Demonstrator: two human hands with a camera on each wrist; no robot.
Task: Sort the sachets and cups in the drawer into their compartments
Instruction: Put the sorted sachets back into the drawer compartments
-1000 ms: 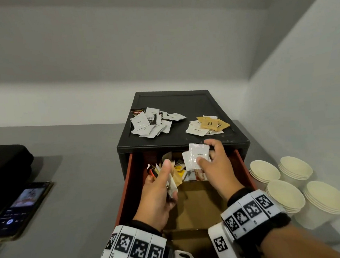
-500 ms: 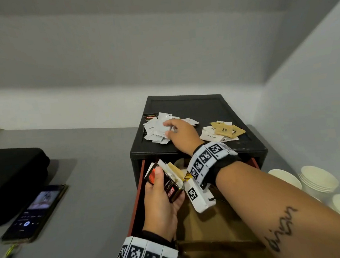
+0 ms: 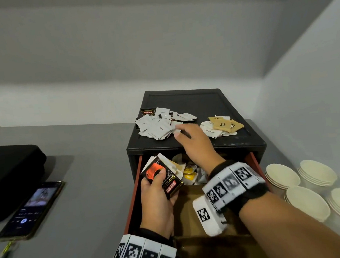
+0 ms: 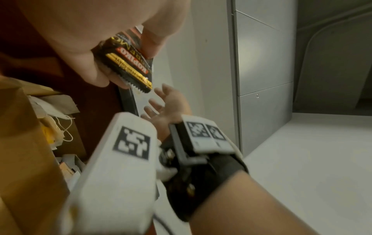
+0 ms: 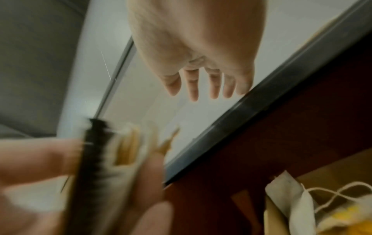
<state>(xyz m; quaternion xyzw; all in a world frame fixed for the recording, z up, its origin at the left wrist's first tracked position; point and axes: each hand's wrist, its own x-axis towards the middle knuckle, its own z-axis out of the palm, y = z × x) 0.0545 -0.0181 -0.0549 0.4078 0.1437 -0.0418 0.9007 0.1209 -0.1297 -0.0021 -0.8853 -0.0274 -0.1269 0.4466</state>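
Black foil and thin white paper make up the fanned bundle of sachets [image 3: 163, 175] that the left hand [image 3: 158, 202] grips above the left side of the open drawer [image 3: 134, 193], thumb pressed on the glossy black coffee sachet [image 4: 128, 63] at the front and fingers curled behind. The bundle looks light and floppy, and the foil is probably slick, so a pinch across the flat faces near the middle should hold better than one at a serrated edge. Further right, more sachets and stringed tea bags [image 3: 189, 173] lie loose at the back of the drawer; these look soft and easy to crumple, best lifted singly by a corner. On top of the black cabinet [image 3: 195, 100], a pile of white sachets [image 3: 158, 125] sits just beside the right hand [image 3: 195, 143], whose fingers are spread and straight and hold nothing. A second pile of white and brown sachets [image 3: 222, 125] lies right of that hand. Stacks of paper cups [image 3: 306, 195] stand on the counter right of the drawer; they seem light yet crushable, best taken by the rim.
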